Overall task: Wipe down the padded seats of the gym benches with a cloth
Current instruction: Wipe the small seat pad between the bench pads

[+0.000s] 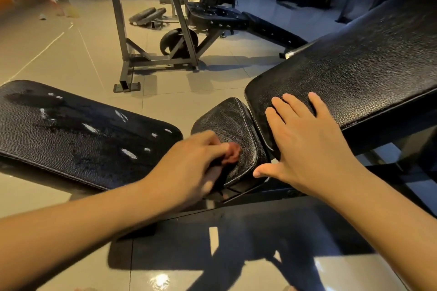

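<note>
Head view, centre: left grip (189,163) curls round small reddish cloth (233,155) on black padded seat (227,123) to wipe; right grip (305,134), fingers flat, apparently steadies inclined black backrest (354,61).

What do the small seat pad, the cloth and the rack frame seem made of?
Small seat pad: black leather or vinyl, pebbled grain, stitched seam, slight sheen. Cloth: soft pinkish fabric, bunched; blurred. Rack frame: likely painted metal, matte grey, square tubing.
</note>
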`<state>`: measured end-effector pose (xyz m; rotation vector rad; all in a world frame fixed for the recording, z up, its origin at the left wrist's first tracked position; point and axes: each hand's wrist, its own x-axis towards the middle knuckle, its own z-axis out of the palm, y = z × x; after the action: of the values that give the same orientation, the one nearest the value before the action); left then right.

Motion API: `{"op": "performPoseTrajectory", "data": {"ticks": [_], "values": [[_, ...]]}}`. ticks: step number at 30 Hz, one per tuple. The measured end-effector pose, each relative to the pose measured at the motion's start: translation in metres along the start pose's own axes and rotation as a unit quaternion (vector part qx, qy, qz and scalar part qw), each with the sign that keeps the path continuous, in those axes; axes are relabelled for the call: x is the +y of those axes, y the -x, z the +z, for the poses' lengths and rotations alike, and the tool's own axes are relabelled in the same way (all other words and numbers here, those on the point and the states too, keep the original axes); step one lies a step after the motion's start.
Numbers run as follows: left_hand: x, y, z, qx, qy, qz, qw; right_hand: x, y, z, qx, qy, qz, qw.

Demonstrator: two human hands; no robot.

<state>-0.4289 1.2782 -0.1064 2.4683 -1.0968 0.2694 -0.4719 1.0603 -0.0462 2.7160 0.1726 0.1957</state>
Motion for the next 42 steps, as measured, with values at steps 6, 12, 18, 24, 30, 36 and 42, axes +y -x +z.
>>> {"op": "performPoseTrajectory", "data": {"ticks": [6, 12, 18, 24, 30, 36, 42], "values": [[-0.038, -0.019, 0.01, 0.015, -0.048, -0.185, 0.981, 0.001, 0.001, 0.005, 0.02, -0.013, -0.002, 1.0], [0.005, -0.011, 0.0, 0.026, 0.01, -0.03, 0.999, 0.001, 0.0, 0.006, 0.026, -0.015, 0.0, 1.0], [-0.054, -0.038, 0.009, 0.029, 0.0, -0.258, 0.966, 0.0, 0.001, 0.011, 0.042, -0.023, -0.001, 0.999], [-0.003, -0.015, 0.001, 0.026, 0.032, -0.019, 0.999, 0.0, -0.001, 0.013, 0.055, -0.023, 0.002, 0.998], [-0.066, -0.055, 0.014, 0.034, -0.04, -0.244, 0.968, -0.002, 0.0, 0.012, 0.056, -0.023, 0.003, 0.998], [-0.006, -0.034, 0.002, 0.046, -0.017, 0.014, 0.999, 0.0, -0.002, 0.013, 0.055, -0.021, 0.002, 0.998], [-0.078, -0.066, 0.016, 0.053, -0.032, -0.205, 0.977, 0.0, 0.0, 0.013, 0.051, -0.02, 0.0, 0.998]]}}
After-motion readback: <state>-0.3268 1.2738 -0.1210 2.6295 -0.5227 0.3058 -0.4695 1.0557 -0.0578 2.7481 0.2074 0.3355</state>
